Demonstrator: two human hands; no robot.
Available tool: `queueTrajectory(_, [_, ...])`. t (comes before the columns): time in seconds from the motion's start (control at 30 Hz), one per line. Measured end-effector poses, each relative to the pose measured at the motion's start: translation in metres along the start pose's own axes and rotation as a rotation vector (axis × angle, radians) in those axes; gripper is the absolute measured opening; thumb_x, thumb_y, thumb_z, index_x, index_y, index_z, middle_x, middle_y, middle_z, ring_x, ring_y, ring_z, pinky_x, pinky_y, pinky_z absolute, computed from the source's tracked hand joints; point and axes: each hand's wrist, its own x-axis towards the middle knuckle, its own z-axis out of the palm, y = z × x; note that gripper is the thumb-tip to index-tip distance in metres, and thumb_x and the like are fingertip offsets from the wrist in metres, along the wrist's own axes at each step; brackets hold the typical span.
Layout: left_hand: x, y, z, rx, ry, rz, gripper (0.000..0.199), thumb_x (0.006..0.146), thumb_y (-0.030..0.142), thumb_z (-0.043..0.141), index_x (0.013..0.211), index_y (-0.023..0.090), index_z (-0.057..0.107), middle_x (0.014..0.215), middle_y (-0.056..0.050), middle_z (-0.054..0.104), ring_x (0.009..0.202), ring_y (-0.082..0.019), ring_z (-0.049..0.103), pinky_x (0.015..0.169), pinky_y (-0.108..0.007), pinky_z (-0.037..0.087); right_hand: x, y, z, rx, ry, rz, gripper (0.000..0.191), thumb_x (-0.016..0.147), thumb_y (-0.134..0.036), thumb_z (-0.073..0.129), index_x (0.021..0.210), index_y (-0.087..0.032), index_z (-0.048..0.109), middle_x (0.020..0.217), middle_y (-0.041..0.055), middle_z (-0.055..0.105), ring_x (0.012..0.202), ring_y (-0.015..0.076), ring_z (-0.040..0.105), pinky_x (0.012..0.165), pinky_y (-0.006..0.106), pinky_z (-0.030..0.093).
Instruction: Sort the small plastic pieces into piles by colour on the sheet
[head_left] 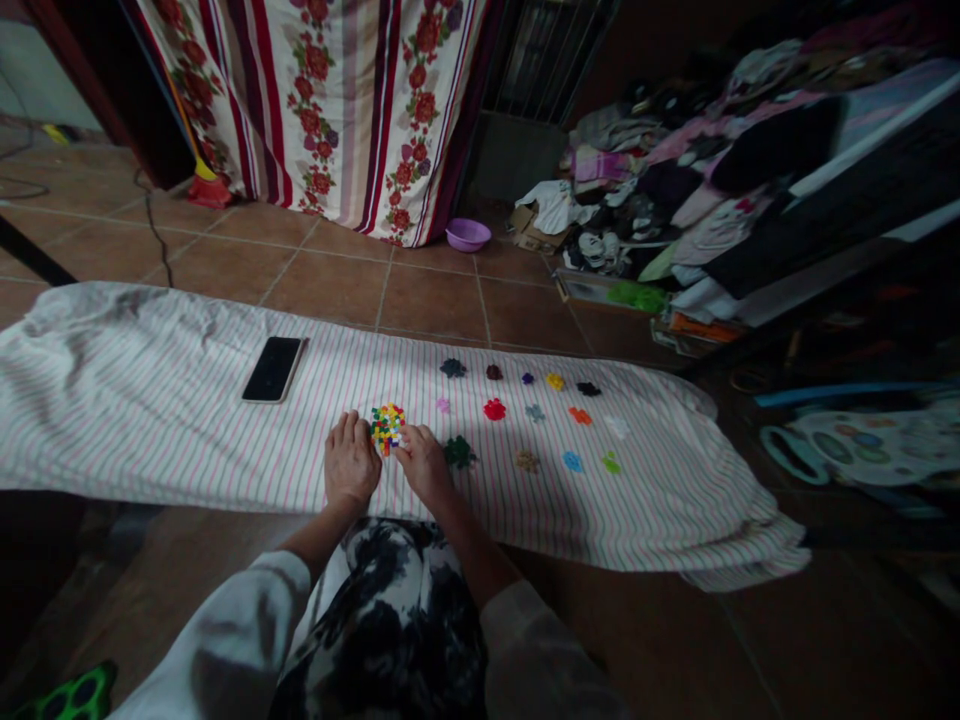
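Tiled floor (427, 300), brownish w/ pale grout; bkgd has a floral striped curtain (322, 110), a purple basin (469, 236) at its foot, a red broom (208, 190) to the L & a big clothes heap (637, 180) off to the R. Long narrow table, draped in a striped cloth (187, 440), runs across in front of a person in b/w patterned bottoms.

Mixed pile (388, 426) of tiny multicol. pcs sits nr the table's near edge, a bit L of mid, btwn both hands. Left hand (352, 458) lies palm down, fingers close together & slightly bent, right against the pile's L side; can't tell if anything's under it. Right hand (424, 462) is half curled, thumb & forefinger nearly together at the pile's R side; too small to tell if they've got a pc.

R of that, single-col. clusters in 3 rows. Row by the far edge: dk grey, maroon, purple, yellow, black. Mid row: pink, red (494, 409), grey, orange, white. Row nearest the near edge: dk green (459, 452), just beside the right hand, then tan, lt blue, lime. Phone (274, 370), screen dark, lies toward the far edge, well L of the pile.
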Motion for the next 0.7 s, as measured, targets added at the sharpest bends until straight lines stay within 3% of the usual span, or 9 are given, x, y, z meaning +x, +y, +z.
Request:
queueTrajectory(0.4, [-0.0005,-0.0011,-0.0003,-0.007,-0.004,0.009,0.036,0.09,0.022,0.035,0.115,0.012,0.058,0.136,-0.019,0.056,0.135,-0.031,0.043,0.106,-0.049,0.037,-0.0065,-0.0047,0.0052,0.01,0.122,-0.021,0.021,0.087,-0.017,0.051,0.103,-0.02,0.063,0.098,0.0063,0.067,0.088,0.0181,0.062,0.086,0.03,0.049])
queueTrajectory(0.7, [-0.0029,-0.0078,0.0036,-0.009,0.008,0.083,0.042,0.09,0.024,0.033,0.121,0.009,0.057,0.136,-0.022,0.055,0.138,-0.032,0.04,0.108,-0.052,0.036,-0.0072,-0.0035,0.0083,0.032,0.179,-0.019,0.035,0.083,-0.01,0.043,0.11,-0.02,0.063,0.102,0.0075,0.068,0.098,0.019,0.062,0.092,0.031,0.049])
